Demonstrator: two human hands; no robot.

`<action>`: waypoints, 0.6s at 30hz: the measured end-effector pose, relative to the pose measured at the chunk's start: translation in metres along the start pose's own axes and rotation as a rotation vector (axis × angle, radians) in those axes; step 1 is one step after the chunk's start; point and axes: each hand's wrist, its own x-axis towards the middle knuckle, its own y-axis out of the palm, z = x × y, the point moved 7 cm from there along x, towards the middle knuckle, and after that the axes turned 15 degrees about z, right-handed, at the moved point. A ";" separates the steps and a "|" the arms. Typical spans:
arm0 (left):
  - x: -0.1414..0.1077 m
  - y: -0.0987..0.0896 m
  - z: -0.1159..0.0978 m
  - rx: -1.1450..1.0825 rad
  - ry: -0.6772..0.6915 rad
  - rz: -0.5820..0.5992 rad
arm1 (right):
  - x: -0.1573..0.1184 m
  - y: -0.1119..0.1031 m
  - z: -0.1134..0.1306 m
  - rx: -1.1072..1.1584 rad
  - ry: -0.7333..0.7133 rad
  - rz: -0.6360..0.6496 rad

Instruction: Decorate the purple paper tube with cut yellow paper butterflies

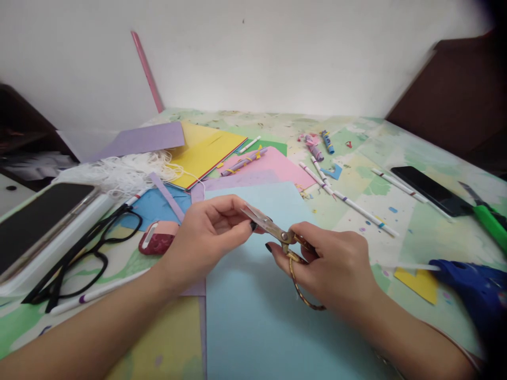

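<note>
My right hand (332, 258) is wrapped round the gold handles of a pair of scissors (273, 228), whose silver blades point up and left. My left hand (222, 227) is at the blades, with thumb and fingers pinched together; whatever lies between them is too small to make out. Both hands are above a light blue sheet (245, 316), which lies over purple and pink paper (277, 163). Just left of my left hand sits a dark red and pink earphone case (158, 237).
At the left are black glasses (105, 240), a phone (39, 227) and white yarn (130, 171). Yellow paper (209, 150) and rolled paper (245, 161) lie farther back. On the right are white pens (364, 212), another phone (431, 190), a green cutter (489, 221) and a blue glue gun (471, 285).
</note>
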 end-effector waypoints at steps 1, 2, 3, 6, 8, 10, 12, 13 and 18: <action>0.000 0.000 -0.001 0.010 0.001 -0.001 | 0.000 0.000 0.000 -0.001 -0.001 0.002; 0.000 -0.001 -0.002 0.018 0.004 0.000 | 0.000 0.000 0.000 -0.001 -0.001 0.005; 0.000 -0.001 -0.002 0.026 0.005 -0.001 | 0.000 0.000 0.000 -0.001 -0.001 0.006; 0.000 -0.003 -0.003 0.052 0.007 -0.014 | -0.001 -0.001 0.000 -0.003 -0.002 0.007; 0.000 -0.005 -0.003 0.069 0.008 -0.032 | -0.001 -0.002 -0.001 -0.001 0.000 0.010; 0.000 -0.006 -0.004 0.079 0.009 -0.046 | 0.000 -0.002 -0.002 0.001 0.003 0.015; 0.001 -0.007 -0.004 0.086 0.013 -0.058 | 0.000 -0.001 -0.002 0.003 0.001 0.017; 0.001 -0.007 -0.004 0.090 0.013 -0.062 | 0.000 -0.001 -0.002 0.003 0.000 0.016; 0.004 -0.007 -0.007 0.096 0.001 -0.047 | 0.000 0.000 -0.003 -0.004 0.000 0.031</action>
